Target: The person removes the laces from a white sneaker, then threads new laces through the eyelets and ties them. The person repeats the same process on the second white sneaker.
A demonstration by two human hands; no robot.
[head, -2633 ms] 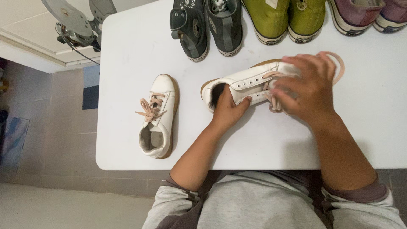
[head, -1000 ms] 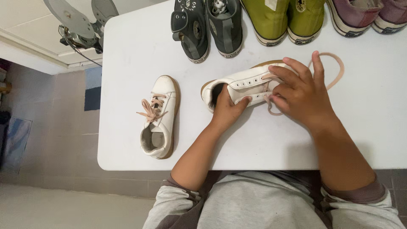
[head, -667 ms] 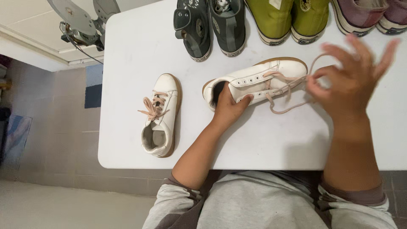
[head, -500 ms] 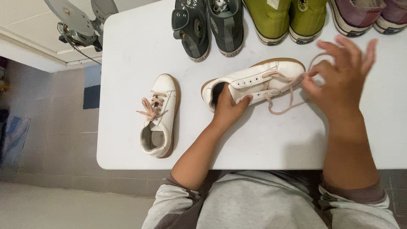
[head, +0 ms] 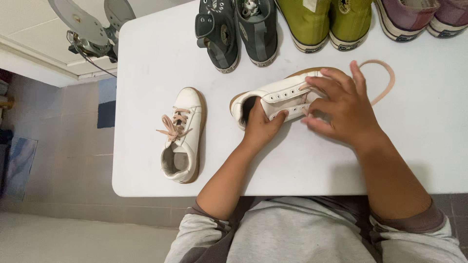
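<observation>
Meanwhile, left hand (head: 258, 127) clamps the white sneaker (head: 278, 97); right hand (head: 341, 109), at three o'clock, pinches the pink lace (head: 385, 87), which could slip from its eyelet.

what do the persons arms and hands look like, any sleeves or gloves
Both hands are bare: no gloves, rings, watch or bands show on the left hand or the right hand. The forearms are uncovered too. Light grey sleeves are pushed up to about the elbows, each ending in a darker brownish-grey cuff. The top across the chest is the same light grey.
</observation>
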